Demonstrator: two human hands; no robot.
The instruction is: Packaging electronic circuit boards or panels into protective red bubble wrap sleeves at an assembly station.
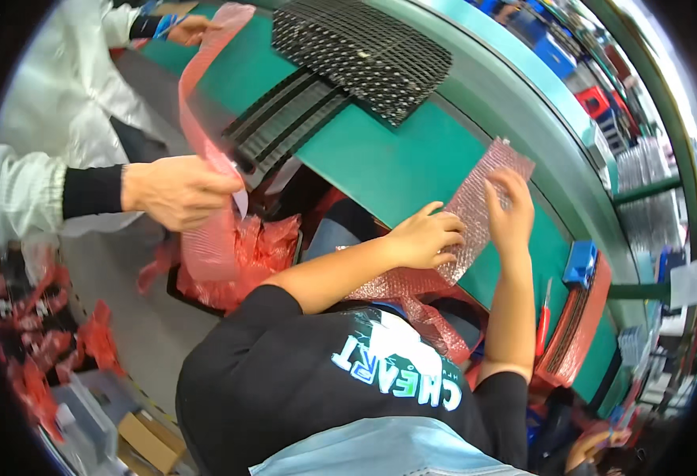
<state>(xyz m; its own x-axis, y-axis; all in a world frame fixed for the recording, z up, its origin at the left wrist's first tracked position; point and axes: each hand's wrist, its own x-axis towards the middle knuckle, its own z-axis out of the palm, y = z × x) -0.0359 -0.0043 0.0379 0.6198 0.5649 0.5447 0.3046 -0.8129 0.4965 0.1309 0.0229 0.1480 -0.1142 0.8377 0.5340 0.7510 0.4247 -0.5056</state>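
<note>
A sheet of pink bubble wrap (pixel 475 198) lies on the green table (pixel 380 159), with one end hanging over the near edge toward my chest. My left hand (pixel 424 236) presses on its lower part with the fingers curled over it. My right hand (pixel 511 208) grips its far right side, the fingers bent over the sheet. Whether anything lies under the wrap is hidden.
A co-worker's hand (pixel 178 190) at the left holds a long pink plastic sheet (pixel 205 119). Black mesh panels (pixel 360 51) and striped black panels (pixel 285 119) lie further along the table. At the right are a blue box (pixel 580 263), a red-handled tool (pixel 542 325) and a pink-wrapped panel (pixel 578 325). Pink scraps (pixel 245 254) fill a bin below.
</note>
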